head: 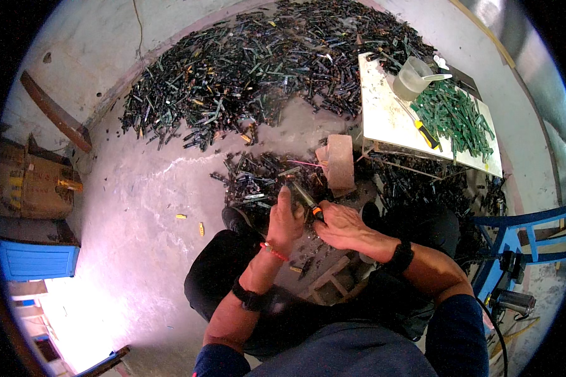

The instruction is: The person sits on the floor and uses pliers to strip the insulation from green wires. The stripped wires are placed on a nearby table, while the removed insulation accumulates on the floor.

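My right hand (pixel 342 225) grips a tool (pixel 316 211) with an orange and black handle, whose long shaft points up and left towards my left hand. My left hand (pixel 284 219), thumb up, is closed around a small dark piece (pixel 290 178) near the tool's tip; the piece's kind cannot be told. Just beyond both hands, a reddish brick (pixel 340 162) stands by a heap of dark narrow pieces (pixel 250 184). A thin pink strip (pixel 304 163) lies against the brick's left side.
A large pile of dark strips (pixel 245 70) covers the floor ahead. At right, a white-topped table (pixel 382 118) bears green strips (pixel 453 118), a plastic jug (pixel 409 80) and a yellow-black-handled screwdriver (pixel 426 134). Blue chair (pixel 504 245) at far right; cardboard box (pixel 42 188) at far left.
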### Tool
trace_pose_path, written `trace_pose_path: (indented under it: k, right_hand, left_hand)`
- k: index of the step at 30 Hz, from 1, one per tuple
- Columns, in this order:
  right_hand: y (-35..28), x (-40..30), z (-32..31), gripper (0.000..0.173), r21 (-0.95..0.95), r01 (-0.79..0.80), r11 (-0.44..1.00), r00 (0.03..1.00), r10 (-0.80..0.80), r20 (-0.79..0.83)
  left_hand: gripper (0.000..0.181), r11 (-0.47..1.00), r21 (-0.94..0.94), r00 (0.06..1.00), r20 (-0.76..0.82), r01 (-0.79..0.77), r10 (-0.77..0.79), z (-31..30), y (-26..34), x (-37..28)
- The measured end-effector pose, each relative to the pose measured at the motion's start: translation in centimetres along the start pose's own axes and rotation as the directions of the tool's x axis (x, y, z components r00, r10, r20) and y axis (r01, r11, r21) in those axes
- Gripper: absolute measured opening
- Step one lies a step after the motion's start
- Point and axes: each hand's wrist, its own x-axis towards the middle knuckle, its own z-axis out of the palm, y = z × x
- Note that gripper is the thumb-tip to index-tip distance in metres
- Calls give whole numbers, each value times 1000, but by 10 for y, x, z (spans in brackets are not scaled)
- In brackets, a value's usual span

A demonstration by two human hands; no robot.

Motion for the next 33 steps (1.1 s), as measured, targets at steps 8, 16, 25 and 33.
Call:
trace_pose_path:
  k: [8, 16, 25, 33]
  right_hand:
    - [-10, 0, -5, 30, 150, 16, 988, 1000, -14, -9]
    - [-8, 8, 6, 23, 298, 44, 954, 998, -30, -51]
    - [12, 18, -2, 24, -171, 92, 981, 952, -137, -275]
    - [30, 26, -14, 25, -373, 199, 906, 862, -343, -374]
  left_hand:
    - [51, 842, 301, 879, -28, -447, 477, -6, -33, 25]
    - [53, 968, 69, 969, -45, -241, 245, 13, 6, -3]
    - [53, 907, -337, 964, 160, 254, -211, 7, 28, -16]
    - [54, 850, -363, 878, 430, 382, -211, -8, 30, -13]
